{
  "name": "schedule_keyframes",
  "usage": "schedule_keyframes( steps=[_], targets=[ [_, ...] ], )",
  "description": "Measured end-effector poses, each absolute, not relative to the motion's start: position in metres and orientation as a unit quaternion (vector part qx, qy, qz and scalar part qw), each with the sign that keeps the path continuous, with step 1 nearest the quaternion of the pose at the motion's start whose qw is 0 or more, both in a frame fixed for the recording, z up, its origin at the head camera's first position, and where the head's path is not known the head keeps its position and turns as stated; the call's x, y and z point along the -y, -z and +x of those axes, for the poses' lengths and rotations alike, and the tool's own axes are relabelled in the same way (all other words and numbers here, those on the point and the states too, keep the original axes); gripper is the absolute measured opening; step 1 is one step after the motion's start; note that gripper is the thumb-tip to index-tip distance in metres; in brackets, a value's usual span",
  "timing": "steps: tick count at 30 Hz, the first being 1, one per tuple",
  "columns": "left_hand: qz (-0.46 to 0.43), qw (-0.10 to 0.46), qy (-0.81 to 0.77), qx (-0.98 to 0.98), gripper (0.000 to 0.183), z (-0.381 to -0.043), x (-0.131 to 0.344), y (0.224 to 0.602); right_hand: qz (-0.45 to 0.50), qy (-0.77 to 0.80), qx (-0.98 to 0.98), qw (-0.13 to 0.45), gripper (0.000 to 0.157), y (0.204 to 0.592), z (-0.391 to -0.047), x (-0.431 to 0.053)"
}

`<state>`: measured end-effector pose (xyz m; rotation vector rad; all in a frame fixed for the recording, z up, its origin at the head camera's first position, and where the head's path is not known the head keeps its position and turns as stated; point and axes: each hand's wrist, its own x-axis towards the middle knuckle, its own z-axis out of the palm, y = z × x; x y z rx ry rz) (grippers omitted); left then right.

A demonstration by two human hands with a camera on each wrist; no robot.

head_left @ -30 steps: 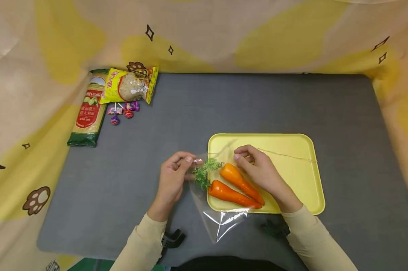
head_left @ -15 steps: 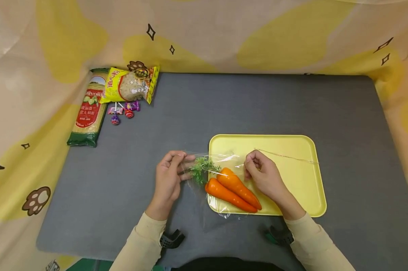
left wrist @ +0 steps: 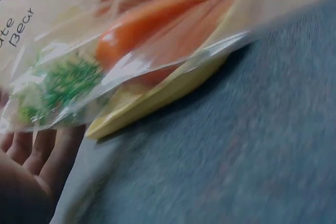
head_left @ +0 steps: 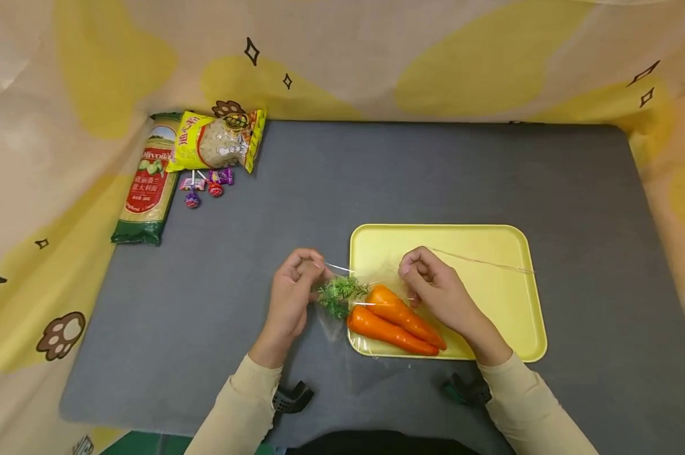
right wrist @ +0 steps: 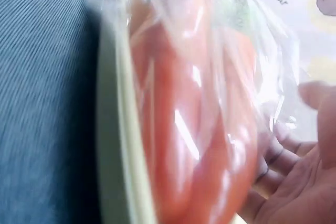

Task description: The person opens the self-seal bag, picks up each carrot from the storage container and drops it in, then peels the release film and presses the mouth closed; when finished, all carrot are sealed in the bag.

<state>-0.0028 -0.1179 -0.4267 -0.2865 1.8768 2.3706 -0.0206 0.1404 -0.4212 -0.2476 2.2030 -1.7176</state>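
Note:
A clear plastic bag (right wrist: 278,61) holds two orange carrots (head_left: 390,332) with feathery green tops (head_left: 340,297). My left hand (head_left: 290,297) pinches the bag's upper left edge beside the greens. On the other side, my right hand (head_left: 442,289) pinches its upper right edge, thumb against forefinger. The bag lies over the left part of a yellow tray (head_left: 507,309), its lower end loose past the front rim. Through the film, the carrots show side by side, tips slanting to the front right. Glare hides the bag's exact mouth.
A thin cord (head_left: 479,260) stretches across the tray's back right. At the table's (head_left: 297,189) far left lie a spaghetti packet (head_left: 148,189), a yellow noodle packet (head_left: 217,142), two lollipops (head_left: 192,200) and small wrapped sweets (head_left: 222,176). A patterned cloth (head_left: 342,63) hangs behind.
The bag's loose front end has drawn back from a pointed shape, and the carrots have shifted slightly. My right hand went a little right, then back left. Both hands keep their pinch.

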Motion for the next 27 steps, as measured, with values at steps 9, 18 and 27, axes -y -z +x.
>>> schedule_keyframes(
  steps=[9, 18, 27],
  targets=[
    [0.028, 0.085, -0.675, -0.732, 0.013, -0.004, 0.13, 0.392, -0.137, 0.525, -0.829, 0.137, 0.007, 0.41, -0.028, -0.137],
    [0.135, 0.101, -0.53, -0.831, 0.007, -0.019, 0.14, 0.378, -0.085, 0.591, -0.779, 0.189, 0.019, 0.405, -0.031, -0.135],
    [0.245, 0.113, -0.372, -0.888, 0.012, -0.047, 0.126, 0.368, -0.068, 0.552, -0.807, 0.198, 0.012, 0.4, -0.03, -0.13]
  ],
)
